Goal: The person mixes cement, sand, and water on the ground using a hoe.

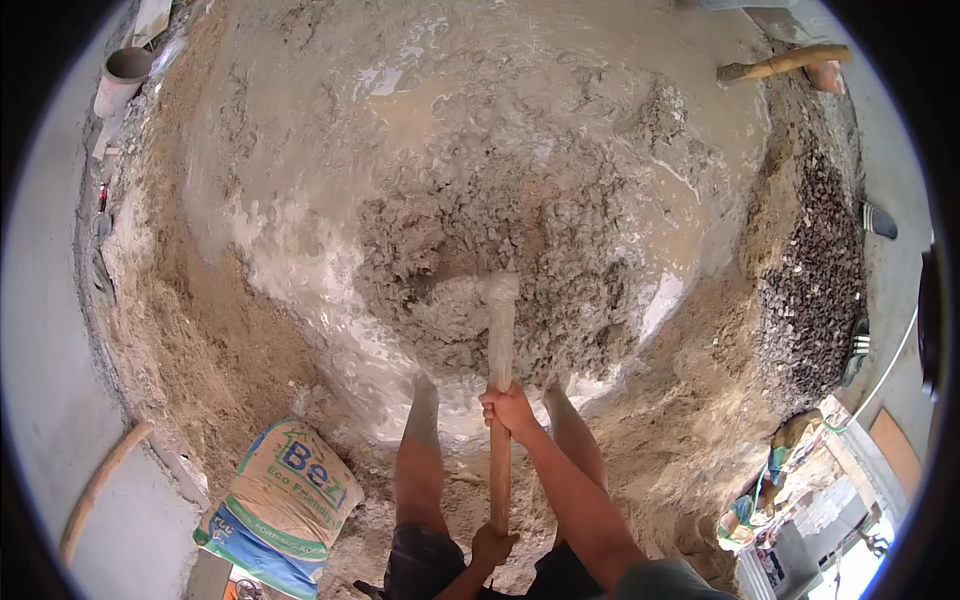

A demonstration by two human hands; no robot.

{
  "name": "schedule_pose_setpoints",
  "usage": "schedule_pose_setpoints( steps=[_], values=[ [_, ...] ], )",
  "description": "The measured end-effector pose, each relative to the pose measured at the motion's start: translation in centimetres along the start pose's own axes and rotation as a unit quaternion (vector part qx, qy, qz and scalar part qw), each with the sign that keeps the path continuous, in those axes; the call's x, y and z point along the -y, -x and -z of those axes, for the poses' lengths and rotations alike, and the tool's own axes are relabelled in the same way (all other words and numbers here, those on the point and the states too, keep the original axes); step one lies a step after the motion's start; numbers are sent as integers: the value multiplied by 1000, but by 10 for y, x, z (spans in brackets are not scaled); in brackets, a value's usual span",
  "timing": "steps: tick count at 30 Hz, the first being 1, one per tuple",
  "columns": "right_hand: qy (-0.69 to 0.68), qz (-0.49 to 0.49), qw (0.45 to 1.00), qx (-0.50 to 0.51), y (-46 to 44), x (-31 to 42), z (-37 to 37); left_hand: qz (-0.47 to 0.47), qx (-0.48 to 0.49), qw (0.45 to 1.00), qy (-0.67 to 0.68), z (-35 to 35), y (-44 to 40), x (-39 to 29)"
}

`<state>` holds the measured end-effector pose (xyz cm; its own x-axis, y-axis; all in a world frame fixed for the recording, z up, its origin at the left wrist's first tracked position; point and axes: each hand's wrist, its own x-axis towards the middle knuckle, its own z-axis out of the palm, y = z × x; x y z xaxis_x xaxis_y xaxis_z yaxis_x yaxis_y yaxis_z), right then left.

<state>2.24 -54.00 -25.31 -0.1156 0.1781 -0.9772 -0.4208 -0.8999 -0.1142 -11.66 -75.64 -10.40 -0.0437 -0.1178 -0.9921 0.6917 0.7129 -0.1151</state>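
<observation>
A hoe (501,350) reaches forward from between my legs, its wooden handle running straight ahead. Grey mix coats its head and the upper handle, and the blade is partly sunk in lumpy wet cement mix (580,270). My right hand (510,408) is wrapped round the handle at about its middle. Lower down, close to my body, my left hand (492,547) grips the handle's rear part. My bare feet are sunk in the mix on either side of the handle.
A cement bag (290,490) lies at the lower left, beside a wooden pole (100,490). Dark gravel (815,270) lines the right side, with sandals (878,220) beyond it. Another wooden handle (785,64) lies at the upper right; a bucket (125,78) stands upper left.
</observation>
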Motion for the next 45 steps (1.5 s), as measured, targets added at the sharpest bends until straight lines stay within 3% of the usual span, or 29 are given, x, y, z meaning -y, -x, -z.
schedule_pose_setpoints(
  steps=[1,4,7,10,13,16,19,20,21,22,24,25,26,29,31,33,35,39,41,45],
  values=[
    [2,21,999,-24,22,-23,10,58,92,993,-49,-20,-18,25],
    [-12,45,991,-128,78,-56,24,100,133,967,-194,-47,-29,46],
    [-54,126,974,-179,103,-29,44,38,69,978,-192,-31,-29,2],
    [-160,274,930,-184,99,96,21,-156,-84,980,-92,56,-43,-102],
    [-164,402,878,-201,42,220,-23,-374,-168,911,-46,193,-100,-215],
    [-194,453,842,-220,-42,329,-93,-386,-248,882,-106,346,-122,-290],
    [-54,360,896,-255,-135,353,-166,-312,-178,933,3,394,-107,-268],
    [-10,362,909,-207,-132,350,-182,-310,-176,934,37,387,-93,-254],
    [107,327,920,-188,-121,347,-198,-284,-106,940,160,358,-94,-232],
    [300,323,867,-232,-111,329,-240,-154,21,910,385,312,-47,-232],
    [391,290,859,-156,-94,309,-274,-127,102,819,550,287,0,-228],
    [456,293,830,-135,-102,283,-284,-118,122,793,585,274,12,-219],
    [449,270,842,-126,-103,251,-290,-105,132,768,618,265,24,-203],
    [456,232,855,-84,-83,175,-282,-83,115,751,645,206,31,-156],
    [506,206,836,-56,-59,135,-253,-50,70,744,663,128,0,-116],
    [547,158,820,-62,-42,103,-216,-21,64,768,637,79,2,-106],
    [542,116,830,-68,-33,70,-167,25,137,790,597,59,24,-112],
    [455,154,864,-153,-3,35,-76,25,74,934,349,-6,17,-73],
    [332,56,927,-164,27,56,-65,-146,-109,949,259,-22,23,-55],
    [149,155,968,-127,61,129,-111,-206,-191,933,224,63,31,-97]
  ],
)
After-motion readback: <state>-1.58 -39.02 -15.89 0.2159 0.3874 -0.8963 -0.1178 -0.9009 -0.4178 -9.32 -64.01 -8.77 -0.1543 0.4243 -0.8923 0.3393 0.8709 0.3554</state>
